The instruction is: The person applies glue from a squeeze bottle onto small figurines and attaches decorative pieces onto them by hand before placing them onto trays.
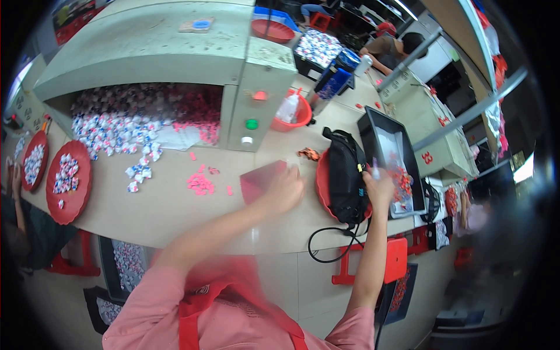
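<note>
The right fingers [369,177] are beside a black bag [344,178].

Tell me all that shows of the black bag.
The black bag looks like soft fabric, with a strap-like part at its far end and a small yellow mark on its right side. It lies roughly front to back on a red dish. A black cable loops beside its near end. The right hand is at its right edge; contact is unclear.
</note>
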A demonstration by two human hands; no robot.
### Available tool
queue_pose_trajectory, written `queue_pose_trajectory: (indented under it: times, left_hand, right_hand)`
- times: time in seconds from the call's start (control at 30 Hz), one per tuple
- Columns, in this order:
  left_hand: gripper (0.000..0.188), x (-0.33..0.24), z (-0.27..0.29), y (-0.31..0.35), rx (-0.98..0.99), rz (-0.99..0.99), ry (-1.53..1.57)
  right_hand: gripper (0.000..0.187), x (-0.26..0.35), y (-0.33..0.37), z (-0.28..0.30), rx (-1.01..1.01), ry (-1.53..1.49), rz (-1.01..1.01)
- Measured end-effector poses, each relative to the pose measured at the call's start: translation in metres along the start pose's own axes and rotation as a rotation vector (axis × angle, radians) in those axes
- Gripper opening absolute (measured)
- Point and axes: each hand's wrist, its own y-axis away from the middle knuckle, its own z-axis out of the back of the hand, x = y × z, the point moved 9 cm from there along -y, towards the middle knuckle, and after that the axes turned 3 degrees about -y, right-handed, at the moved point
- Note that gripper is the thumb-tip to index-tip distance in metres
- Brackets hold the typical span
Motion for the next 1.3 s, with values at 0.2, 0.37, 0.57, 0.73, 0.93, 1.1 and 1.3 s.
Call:
queue_pose_trajectory:
  times: [0.2,0.37,0.57,0.73,0.93,1.1,1.3]
  left_hand:
    - [0.024,0.034,0.104,0.151,-0.117,0.066,0.187]
    - [0.032,0.135,0.207,0.232,-0.437,0.456,-0.388]
    - [0.038,0.195,0.216,0.251,-0.375,0.571,-0.434]
    - [0.035,0.21,0.222,0.251,-0.445,0.563,-0.376]
    - [0.033,0.207,0.187,0.247,-0.635,0.744,1.331]
    - [0.038,0.15,0.15,0.217,-0.491,0.676,1.91]
    - [0.041,0.123,0.146,0.205,-0.409,0.61,1.688]
  right_hand:
    - [0.017,0.062,0.084,-0.016,0.146,-1.049,-0.127]
    - [0.026,0.146,0.18,-0.102,0.656,-1.547,-0.106]
    - [0.036,0.222,0.247,-0.133,0.938,-1.541,-0.097]
    - [0.036,0.243,0.258,-0.137,1.048,-1.436,-0.022]
    - [0.04,0.226,0.255,-0.135,0.886,-1.567,-0.157]
    - [0.04,0.242,0.25,-0.119,0.76,-1.6,-0.098]
    - [0.047,0.226,0.249,-0.084,0.46,-1.518,0.045]
